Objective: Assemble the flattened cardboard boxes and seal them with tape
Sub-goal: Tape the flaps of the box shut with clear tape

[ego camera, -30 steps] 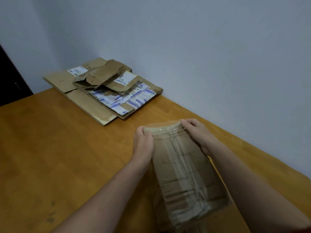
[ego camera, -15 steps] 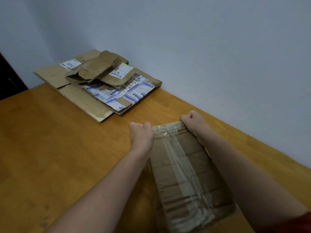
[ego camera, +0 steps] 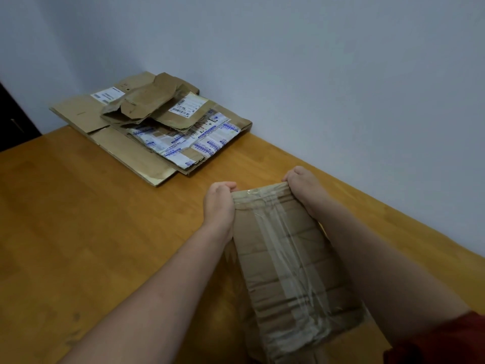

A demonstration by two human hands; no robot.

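Note:
A brown cardboard box point(ego camera: 286, 253) with clear tape strips running along its top lies lengthwise in front of me on the wooden table point(ego camera: 78, 219). My left hand point(ego camera: 219, 203) grips its far left corner, fingers curled over the far edge. My right hand point(ego camera: 304, 187) grips the far right corner the same way. Both forearms run along the box's sides. A stack of flattened cardboard boxes point(ego camera: 157, 124) with white and blue shipping labels lies at the table's far end against the wall.
A pale wall point(ego camera: 341, 88) runs along the table's right and far edges. A dark cabinet point(ego camera: 13, 122) shows at the far left. Bare tabletop stretches to the left of the box.
The box's far end has come down lower towards the table, and both hands have shifted outward to its far corners. The view has tilted slightly.

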